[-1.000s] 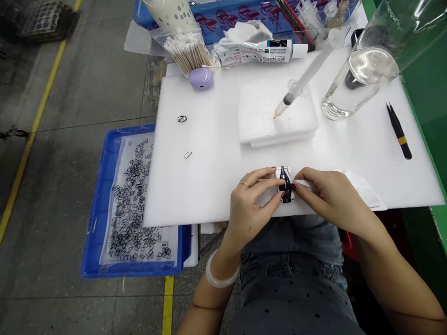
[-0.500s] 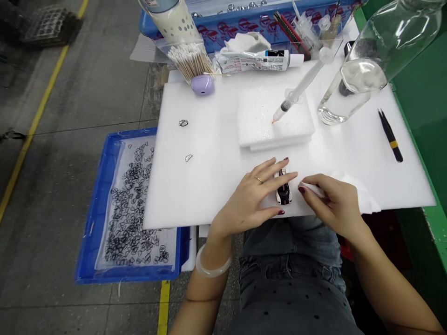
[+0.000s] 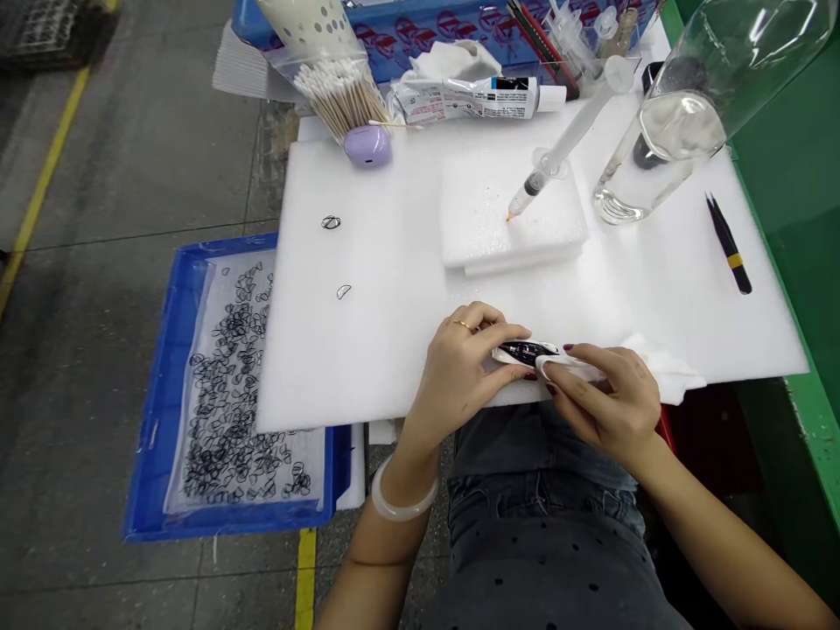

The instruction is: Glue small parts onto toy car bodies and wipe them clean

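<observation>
My left hand [image 3: 469, 359] grips a small black and white toy car [image 3: 523, 352] between thumb and fingers, near the front edge of the white foam board [image 3: 367, 350]. The car lies sideways, one end toward each hand. In my right hand [image 3: 607, 394] is a white cloth or tissue [image 3: 666, 372], pinched at the fingertips and pressed against the car's right end. The rest of it trails onto the board beyond my knuckles. Behind the hands, a syringe [image 3: 557, 153] with an orange tip leans on a foam block [image 3: 512, 210].
Black tweezers [image 3: 728, 245] and a clear bottle of liquid [image 3: 656, 149] stand to the right. Cotton swabs [image 3: 338, 92], a purple case [image 3: 368, 146] and a tube [image 3: 479, 98] line the back. Left and lower, a blue tray [image 3: 154, 420] holds many thin black outlines.
My left hand has taken hold of the toy car and turned it sideways. My right hand has moved left, bringing the white cloth or tissue against it. The view has shifted slightly.
</observation>
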Motion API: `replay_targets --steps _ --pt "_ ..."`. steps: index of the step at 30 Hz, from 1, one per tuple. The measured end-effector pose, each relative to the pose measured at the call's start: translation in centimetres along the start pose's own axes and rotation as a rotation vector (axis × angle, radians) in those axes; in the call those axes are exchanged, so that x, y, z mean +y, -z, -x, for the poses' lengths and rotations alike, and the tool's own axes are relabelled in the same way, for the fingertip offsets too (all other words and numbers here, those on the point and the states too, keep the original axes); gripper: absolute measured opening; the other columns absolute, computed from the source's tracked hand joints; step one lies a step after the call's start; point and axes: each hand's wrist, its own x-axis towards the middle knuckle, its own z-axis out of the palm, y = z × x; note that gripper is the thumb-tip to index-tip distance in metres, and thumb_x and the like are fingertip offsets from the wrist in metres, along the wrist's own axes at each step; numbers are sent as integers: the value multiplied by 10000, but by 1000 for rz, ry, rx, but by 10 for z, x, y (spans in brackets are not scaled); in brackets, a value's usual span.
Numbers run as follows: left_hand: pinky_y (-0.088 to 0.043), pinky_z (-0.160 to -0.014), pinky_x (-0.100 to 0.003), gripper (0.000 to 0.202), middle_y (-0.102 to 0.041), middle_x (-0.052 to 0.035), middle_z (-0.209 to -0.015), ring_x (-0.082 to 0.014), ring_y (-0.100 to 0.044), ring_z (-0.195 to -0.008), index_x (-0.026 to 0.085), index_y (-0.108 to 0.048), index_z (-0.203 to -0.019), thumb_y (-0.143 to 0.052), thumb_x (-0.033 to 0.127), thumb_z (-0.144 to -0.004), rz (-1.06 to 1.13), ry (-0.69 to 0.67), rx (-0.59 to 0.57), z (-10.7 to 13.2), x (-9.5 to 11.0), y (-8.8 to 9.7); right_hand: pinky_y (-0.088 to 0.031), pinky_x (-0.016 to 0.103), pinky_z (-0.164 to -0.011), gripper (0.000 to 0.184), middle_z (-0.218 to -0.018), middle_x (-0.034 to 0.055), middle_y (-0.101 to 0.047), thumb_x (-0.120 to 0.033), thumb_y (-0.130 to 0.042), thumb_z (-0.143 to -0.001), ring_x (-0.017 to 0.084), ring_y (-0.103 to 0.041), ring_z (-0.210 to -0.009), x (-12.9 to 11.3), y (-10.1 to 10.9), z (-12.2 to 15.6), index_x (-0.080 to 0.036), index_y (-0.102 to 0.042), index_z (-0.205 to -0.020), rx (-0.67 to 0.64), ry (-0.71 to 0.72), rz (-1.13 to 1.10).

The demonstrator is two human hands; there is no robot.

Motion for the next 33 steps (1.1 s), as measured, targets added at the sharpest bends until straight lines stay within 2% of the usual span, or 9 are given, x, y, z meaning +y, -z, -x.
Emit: replay_targets --steps 5,10,13,15,16,19,23,28,33 --pt "-509 -805 -384 257 -608 -33 -931 -204 -611 -883 215 -727 -1031 -771 377 -836 -6 3 -26 -1 1 1 -490 313 -648 185 -1024 83 -682 -197 -648 -903 166 -586 -747 -9 -8 -10 -244 -722 -1066 -13 -76 92" --pt "-515 -817 -386 281 -618 -37 -949 -208 -618 -897 231 -712 -1086 -765 363 -844 9 -23 -67 -2 -2 5 -424 287 -548 233 -914 64 -688 -265 -525 -989 134 -566 -649 7 -3 -37 -210 -737 -1069 -199 -292 5" --pt "-517 -820 -384 280 -634 -44 -972 -209 -629 -905 223 -703 -1116 -756 306 -854 39 -36 -83 -2 -3 8 -462 401 -698 286 -1173 143 -660 -264 -530 -977 270 -620 -916 25 12 -52 -208 -683 -1212 -167 -347 110" --pt "-520 -816 -384 241 -642 -45 -970 -207 -632 -894 216 -712 -1097 -739 277 -866 52 -28 -69 -2 -3 8 -435 489 -818 273 -1282 153 -621 -266 -570 -956 352 -581 -1090 30 21 -53 -230 -670 -1208 -106 -328 202" --pt "-522 -808 -384 224 -645 -47 -969 -208 -633 -889 216 -717 -1093 -725 274 -876 57 -27 -63 -2 -2 8 -416 504 -853 233 -1260 140 -638 -276 -593 -948 354 -581 -1105 29 23 -50 -240 -676 -1163 -91 -303 206" --pt "-531 -796 -386 219 -655 -58 -981 -219 -637 -898 226 -722 -1114 -680 286 -908 66 -15 -60 -2 1 9 -383 469 -870 142 -1067 77 -717 -341 -657 -925 284 -640 -977 18 22 -36 -260 -667 -1041 -100 -188 142" --pt "-540 -837 -397 224 -650 -56 -982 -229 -638 -930 236 -724 -1126 -666 272 -912 65 9 -61 -2 3 9 -350 428 -853 225 -1001 27 -740 -436 -702 -889 230 -654 -884 3 10 -23 -278 -657 -1042 -117 -94 118" --pt "-544 -825 -394 219 -647 -52 -973 -221 -636 -917 228 -723 -1120 -672 276 -913 66 9 -63 -2 1 8 -349 410 -850 124 -1002 -3 -748 -319 -685 -910 205 -659 -881 0 1 -22 -290 -653 -1026 -86 -53 126" --pt "-529 -821 -382 206 -648 -49 -966 -210 -630 -910 206 -726 -1101 -689 256 -905 41 -2 -57 -2 2 7 -376 412 -855 174 -995 8 -760 -233 -714 -882 203 -663 -857 -3 0 -22 -254 -638 -1037 -33 17 123"
